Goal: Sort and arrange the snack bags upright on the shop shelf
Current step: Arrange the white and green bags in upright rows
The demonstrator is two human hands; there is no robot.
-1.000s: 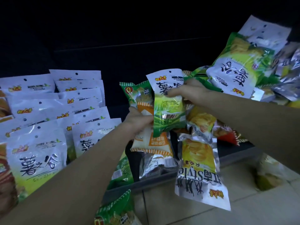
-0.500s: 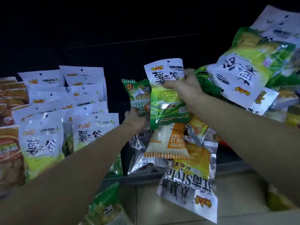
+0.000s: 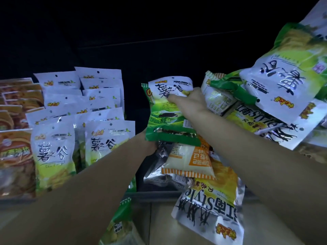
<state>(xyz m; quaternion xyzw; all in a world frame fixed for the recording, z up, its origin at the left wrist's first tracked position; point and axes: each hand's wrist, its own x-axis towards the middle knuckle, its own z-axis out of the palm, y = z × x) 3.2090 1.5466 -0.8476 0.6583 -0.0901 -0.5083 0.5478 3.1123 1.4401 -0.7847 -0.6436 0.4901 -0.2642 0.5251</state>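
Clearly the sorting was mid-way: one white-and-green snack bag (image 3: 169, 110) was held upright in both hands above a loose heap of mixed packets in the middle of the shop shelf (image 3: 159, 193). The right hand (image 3: 187, 101) pinched the bag near its top, thumb and fingers curled onto its printed face. The left hand (image 3: 150, 144) was under the bag's bottom edge and mostly hidden by it; it seemed to be gripping the bag from below, though the fingers could not be made out in the dim light.

To the left stood tidy rows of matching white-and-green bags (image 3: 53, 156), upright and overlapping front to back, with a stack of orange packets (image 3: 16, 156) beside them at the far left. To the right, a jumble of larger bags (image 3: 276, 82) lay tilted and upside down, leaning on one another. Below the held bag an orange-striped packet (image 3: 189, 161) lay flat, and a yellow-and-silver bag (image 3: 210, 209) hung inverted over the shelf's front lip.

Judging by the print, the held bag belonged with the upright rows on the left. The next move probably called for carrying it leftward and setting it down on its base, in or beside the nearest row, without tipping the front bags. After that, the heap and the overhanging bag would still need sorting.
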